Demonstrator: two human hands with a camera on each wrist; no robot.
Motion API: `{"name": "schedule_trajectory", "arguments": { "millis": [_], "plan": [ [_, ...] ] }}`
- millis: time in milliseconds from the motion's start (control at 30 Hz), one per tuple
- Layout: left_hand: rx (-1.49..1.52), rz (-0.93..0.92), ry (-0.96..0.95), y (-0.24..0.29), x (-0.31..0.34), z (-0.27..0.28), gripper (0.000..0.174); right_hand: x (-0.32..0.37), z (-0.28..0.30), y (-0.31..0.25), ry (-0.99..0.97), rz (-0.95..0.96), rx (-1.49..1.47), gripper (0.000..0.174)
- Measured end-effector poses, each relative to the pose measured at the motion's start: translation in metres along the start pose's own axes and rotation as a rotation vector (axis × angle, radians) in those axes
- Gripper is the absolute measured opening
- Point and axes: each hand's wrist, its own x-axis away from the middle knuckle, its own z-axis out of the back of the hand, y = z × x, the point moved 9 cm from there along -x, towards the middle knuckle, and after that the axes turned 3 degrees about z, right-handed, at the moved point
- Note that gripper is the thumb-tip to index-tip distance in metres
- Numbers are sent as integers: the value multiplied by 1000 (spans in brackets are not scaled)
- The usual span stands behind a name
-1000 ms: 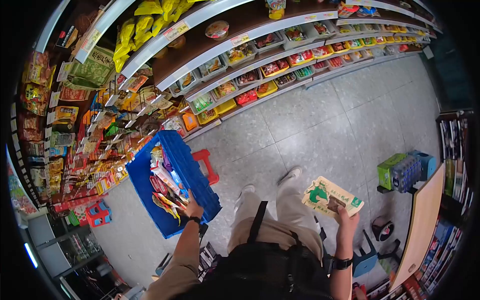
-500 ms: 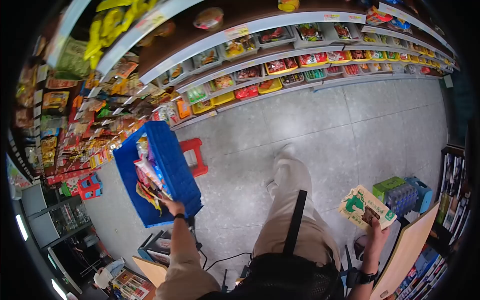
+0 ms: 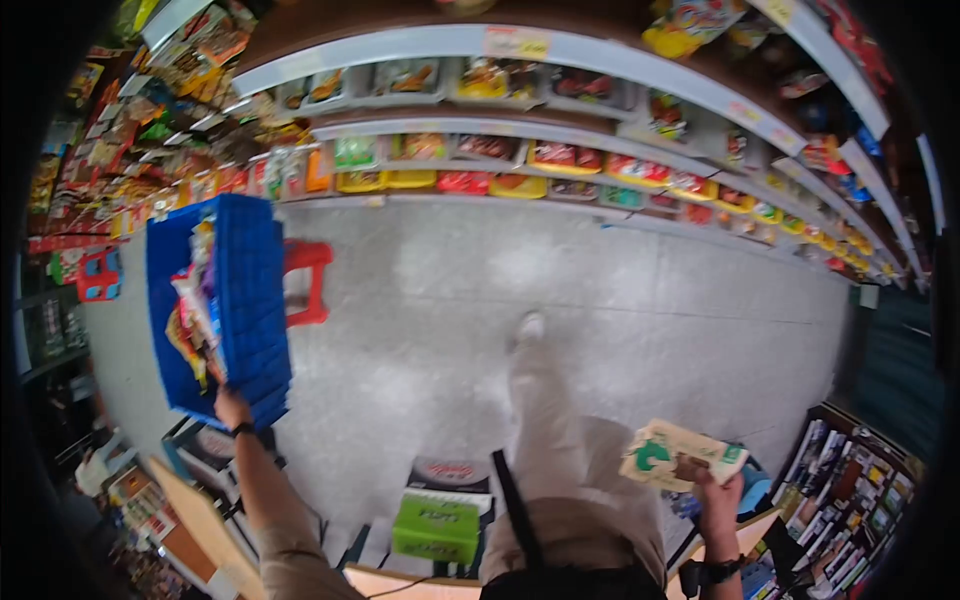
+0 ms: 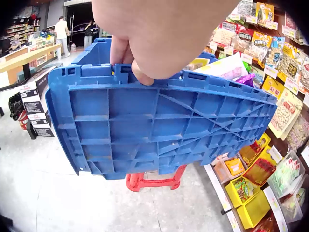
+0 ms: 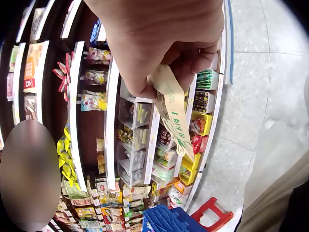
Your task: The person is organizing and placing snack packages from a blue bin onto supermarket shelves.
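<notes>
My left hand [image 3: 230, 408] grips the near rim of a blue plastic crate [image 3: 225, 310] tilted on its side, with several snack packets [image 3: 195, 300] inside. In the left wrist view my fingers [image 4: 140, 72] curl over the crate's edge [image 4: 159, 125]. My right hand [image 3: 715, 495] holds a flat cream and green packet [image 3: 680, 455] at waist height on the right. The right wrist view shows that packet [image 5: 174, 116] pinched edge-on between thumb and fingers.
Long shelves [image 3: 560, 160] with trays of packaged food run across the far side. A red stool [image 3: 305, 282] stands by the crate. A green box [image 3: 437, 527] sits near my feet. Racks of magazines [image 3: 850, 500] stand at the lower right, with a wooden counter edge [image 3: 190, 500] at the lower left.
I have turned and stepped along the aisle. The crate has swung from the centre-left to the far left, and the hand with the packet has dropped lower.
</notes>
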Motion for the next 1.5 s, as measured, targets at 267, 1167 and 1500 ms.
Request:
{"name": "schedule_trajectory", "arguments": {
  "millis": [267, 1167, 1500],
  "plan": [
    [151, -104, 183, 157, 135, -26, 37, -31, 78, -25, -94, -15, -171, 27],
    [725, -1492, -1143, 965, 1205, 522, 20, -94, 792, 76, 446, 534, -129, 33],
    [1079, -1111, -1607, 1262, 1356, 516, 28, -275, 1031, 36, 446, 391, -649, 27]
  ]
}}
